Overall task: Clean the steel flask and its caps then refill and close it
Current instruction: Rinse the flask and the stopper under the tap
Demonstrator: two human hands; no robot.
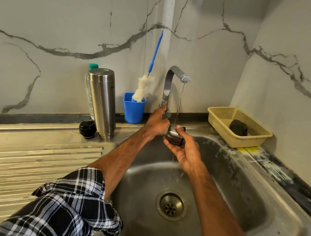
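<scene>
Two grips work at the tap. The right grip (183, 150) curls around the steel cap (173, 136), thumb on top and fingers beneath, holding it directly under the thin water stream (179, 105) above the sink (240, 192). The left grip (157, 122) closes around the tap lever (166, 114), just beside the cap and slightly behind it.

The steel flask (102, 101) lies to the left of both grips, well apart. It stands on the ribbed surface (22, 158) with its long axis upright, apparently mouth down. The black inner cap (87, 129) sits just beside its base. The left grip is nearer to both, so it would probably fetch them once it lets go of the lever.

A blue cup (133, 110) holding a bottle brush (142, 89) stands between the flask and the tap, behind a direct reach. A plastic bottle (93, 65) stands behind the flask. To the right, a yellow basket (236, 141) holds a dark scrubber (238, 127).
</scene>
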